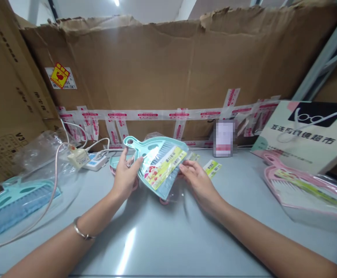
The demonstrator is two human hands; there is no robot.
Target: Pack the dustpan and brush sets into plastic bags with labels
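A turquoise dustpan and brush set (152, 146) is raised off the table between my hands, its handle pointing up and left. Across its blue-grey bristles lies a yellow-green and white printed label card (168, 166). My left hand (126, 172) grips the dustpan's left side near the handle, thumb on the front. At the lower right, my right hand (196, 175) pinches the edge of the set, with some fingers hidden behind it. Behind the set, partly covered, sit more turquoise and pink plastic parts and clear film.
Loose label cards (213, 168) lie right of centre. A bagged pink dustpan set (278, 166) rests at right before a printed box (304, 135). Another turquoise set (17, 199), a cable (55, 181) and a power strip (96, 161) are at left. Large cardboard (157, 69) stands behind.
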